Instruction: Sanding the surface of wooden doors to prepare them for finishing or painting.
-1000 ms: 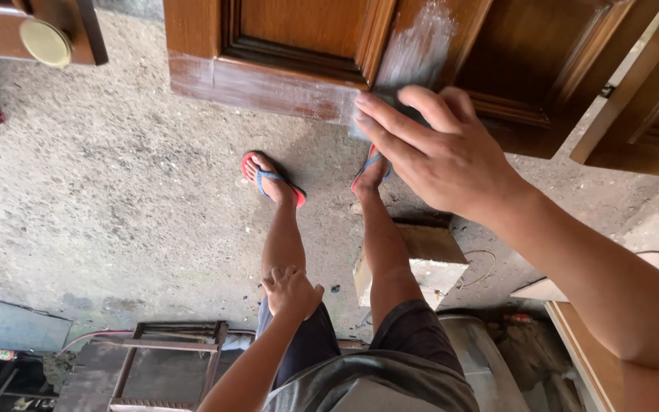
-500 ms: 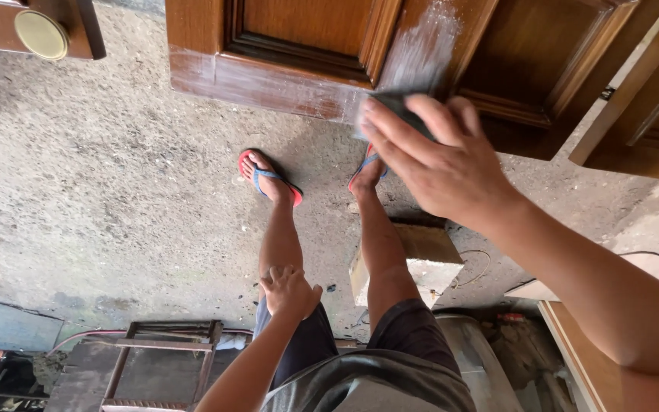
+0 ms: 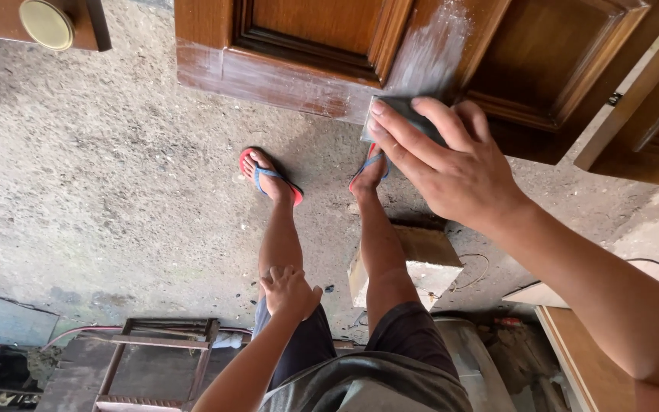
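The right hand (image 3: 451, 164) presses a small dark sheet of sandpaper (image 3: 400, 114) flat under its spread fingers against the bottom rail of a brown varnished wooden panelled door (image 3: 314, 46), just below a pale, dusty patch of scuffed varnish (image 3: 430, 49). The left hand (image 3: 290, 291) rests loosely curled on the person's left knee, above two feet in red flip-flops with blue straps (image 3: 270, 175) standing on the rough grey concrete floor (image 3: 116, 183). Beside the right leg lies a pale rectangular stone block (image 3: 409, 268), a round brass door knob (image 3: 46, 23) shows at the upper left, and a rusty metal frame (image 3: 154, 358) sits at the lower left.
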